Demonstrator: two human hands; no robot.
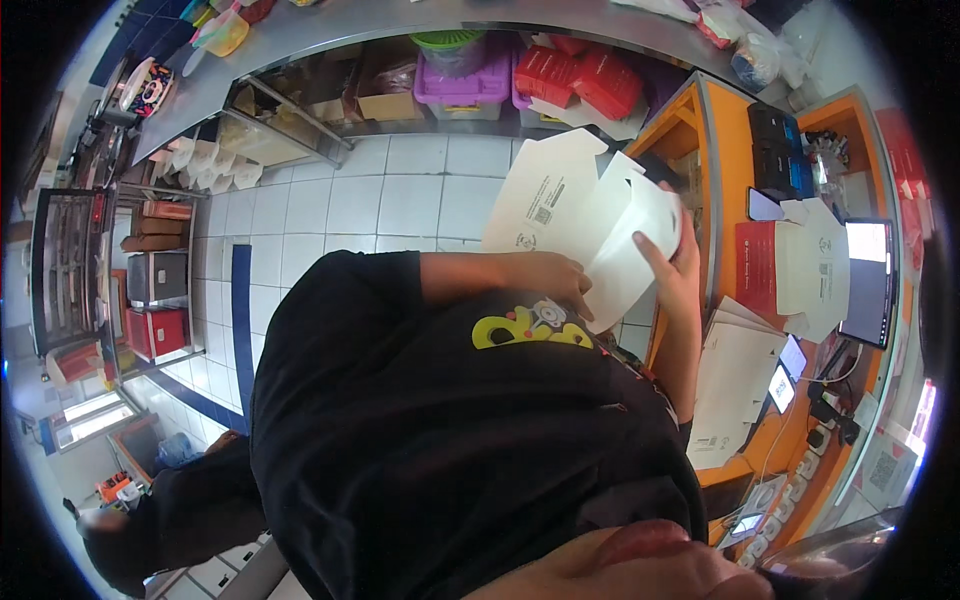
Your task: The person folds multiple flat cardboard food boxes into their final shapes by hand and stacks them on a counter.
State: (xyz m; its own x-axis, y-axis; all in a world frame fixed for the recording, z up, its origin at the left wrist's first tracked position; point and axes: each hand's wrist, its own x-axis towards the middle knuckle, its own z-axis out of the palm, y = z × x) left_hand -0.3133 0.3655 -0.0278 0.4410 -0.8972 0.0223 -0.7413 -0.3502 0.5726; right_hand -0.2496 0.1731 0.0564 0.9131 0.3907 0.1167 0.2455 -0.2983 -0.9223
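A partly folded white cardboard box blank [559, 199], bearing printed writing and a code, is in front of my black shirt. My right hand [675, 251] grips its raised panel at the right, thumb on the near face and the other fingers mostly behind. At the lower edge of the card is my left hand [571, 289], its fingers curled against it; part of its grip is hidden. To the right, a red and white box blank [814, 270] lies on the orange counter, close to a stack of flat white blanks [731, 390].
A steel worktable [315, 34] runs across the far side, with purple-lidded bins [461, 86] and red boxes [577, 79] beneath. The orange counter [731, 165] at right holds phones, a tablet [866, 281] and cables. At lower left is another person [180, 517]; a rack [157, 277] stands at left.
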